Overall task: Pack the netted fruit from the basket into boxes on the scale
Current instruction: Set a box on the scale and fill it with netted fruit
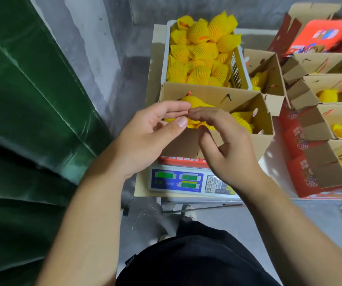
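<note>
Yellow foam-netted fruit (199, 48) fills the white plastic basket (245, 77) at the far side. Both hands, left hand (153, 129) and right hand (226, 145), hover fingertips together over the open cardboard box (217, 96) on the blue-faced scale (186, 180); what they're pinching, can't tell. I'd nestle pieces snugly.

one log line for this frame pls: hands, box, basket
left hand: open, over box | right hand: fingertips at left fingertips, grasp unclear | box on scale: part-filled with netted fruit | basket: heaped

The light is soft and quite even, with weak shadows. The red box (323, 36) at top right is blurred. Straight lines bend near the picture edges.
</note>
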Motion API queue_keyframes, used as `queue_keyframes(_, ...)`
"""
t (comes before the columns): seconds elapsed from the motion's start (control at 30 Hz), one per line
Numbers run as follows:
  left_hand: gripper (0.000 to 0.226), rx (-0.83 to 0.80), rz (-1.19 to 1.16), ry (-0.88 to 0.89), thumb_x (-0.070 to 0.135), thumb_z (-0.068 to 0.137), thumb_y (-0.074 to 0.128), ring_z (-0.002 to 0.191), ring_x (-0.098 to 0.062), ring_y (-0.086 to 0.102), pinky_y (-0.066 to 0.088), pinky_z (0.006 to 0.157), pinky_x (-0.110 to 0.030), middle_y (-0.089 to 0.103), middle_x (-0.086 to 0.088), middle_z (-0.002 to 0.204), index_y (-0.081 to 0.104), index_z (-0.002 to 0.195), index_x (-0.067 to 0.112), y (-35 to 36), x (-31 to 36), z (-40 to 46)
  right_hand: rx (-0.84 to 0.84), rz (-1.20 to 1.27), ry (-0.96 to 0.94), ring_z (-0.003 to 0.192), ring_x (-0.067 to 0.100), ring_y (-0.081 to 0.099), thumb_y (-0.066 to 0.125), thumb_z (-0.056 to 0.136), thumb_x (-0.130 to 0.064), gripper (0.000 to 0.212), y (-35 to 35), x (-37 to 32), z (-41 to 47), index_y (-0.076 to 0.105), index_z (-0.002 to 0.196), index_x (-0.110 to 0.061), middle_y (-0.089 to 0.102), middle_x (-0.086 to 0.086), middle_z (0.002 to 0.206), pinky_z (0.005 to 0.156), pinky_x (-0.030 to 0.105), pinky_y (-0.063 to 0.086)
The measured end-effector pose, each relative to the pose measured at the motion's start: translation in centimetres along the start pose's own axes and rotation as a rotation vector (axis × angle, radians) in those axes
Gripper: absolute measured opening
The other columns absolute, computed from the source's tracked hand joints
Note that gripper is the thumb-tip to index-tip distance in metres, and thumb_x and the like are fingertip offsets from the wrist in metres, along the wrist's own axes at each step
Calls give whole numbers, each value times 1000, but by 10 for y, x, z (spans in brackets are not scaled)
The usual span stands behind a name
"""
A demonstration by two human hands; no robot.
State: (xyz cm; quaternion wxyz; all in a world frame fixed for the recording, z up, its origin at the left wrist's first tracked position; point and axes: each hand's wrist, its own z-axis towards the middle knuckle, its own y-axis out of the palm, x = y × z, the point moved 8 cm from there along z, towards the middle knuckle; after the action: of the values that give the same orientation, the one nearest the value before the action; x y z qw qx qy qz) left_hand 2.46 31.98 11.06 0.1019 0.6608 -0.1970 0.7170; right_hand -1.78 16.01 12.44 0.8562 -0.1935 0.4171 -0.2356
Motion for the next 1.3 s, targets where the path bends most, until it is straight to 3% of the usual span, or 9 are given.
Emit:
queue_keyframes(0.27, 28, 36, 84, -4, 38, 97, 63, 118, -5, 69, 53, 101, -32, 74, 19, 123, 71, 122, 46, 5, 6, 68, -30, 44, 72, 117, 12, 64, 60, 99, -6, 29, -29, 57, 59, 68, 126, -13, 70, -6, 122, 99, 35, 52)
queue_keyframes(0.37, 26, -11, 215, -20, 37, 103, 63, 117, 4, 66, 53, 94, -18, 72, 26, 124, 68, 127, 45, 3, 10, 114, -76, 41, 206, 112, 10, 66, 59, 103, -17, 27, -58, 122, 100, 66, 128, -19, 70, -10, 119, 93, 36, 55)
queue_keyframes(0.53, 23, -67, 376, -131, 22, 106, 62, 112, 6, 66, 50, 83, -7, 71, 18, 121, 69, 125, 34, 5, -19, 228, -426, -297, 490, 120, 31, 63, 61, 101, -19, 42, -58, 273, 153, 55, 142, -19, 65, 10, 133, 100, 48, 52)
queue_keyframes(0.63, 25, 18, 463, -278, 22, 104, 61, 103, -12, 70, 50, 70, -11, 71, 4, 127, 69, 127, 27, 11, -62, 300, -673, -453, 375, 128, 40, 55, 63, 98, -20, 56, -16, 321, 175, 46, 151, -16, 54, 16, 146, 102, 49, 49)
queue_keyframes(0.77, 63, -166, 1148, -442, 30, 101, 59, 150, -42, 33, 33, 117, -42, 26, -16, 168, 38, 160, 29, 9, -128, 352, -852, -559, 150, 140, 43, 38, 68, 94, -18, 82, 47, 355, 187, 22, 162, -20, 13, 7, 172, 113, 50, 38)
queue_keyframes(0.87, 86, -253, 1418, -487, 25, 99, 61, 152, -46, 23, 22, 124, -50, 15, -14, 170, 9, 168, 27, -3, -154, 362, -897, -605, 108, 140, 38, 27, 67, 93, -17, 102, 70, 382, 174, -4, 164, -34, -8, -4, 173, 116, 49, 31)
queue_keyframes(1.03, 86, -223, 1544, -519, 31, 99, 61, 142, -47, 35, 31, 118, -50, 28, -17, 162, 10, 166, 16, 3, -167, 370, -696, -578, 214, 122, 38, 31, 74, 88, -25, 108, 67, 405, 169, -6, 156, -50, 21, 6, 141, 105, 51, 33)
queue_keyframes(1.17, 67, -144, 1511, -545, 38, 90, 72, 131, -47, 45, 42, 105, -48, 13, -19, 160, 38, 145, 19, 0, -161, 373, -595, -443, 214, 142, 42, 18, 78, 81, -20, 77, 63, 403, 176, 33, 141, -34, 19, 10, 159, 111, 58, 30)
queue_keyframes(1.3, 70, -170, 1513, -508, 45, 92, 68, 137, -44, 43, 43, 106, -48, 30, -17, 158, 34, 147, 18, 2, -162, 376, -701, -332, 235, 143, 37, 24, 77, 81, -19, 81, 73, 403, 173, 28, 145, -29, 33, 11, 154, 110, 52, 31)
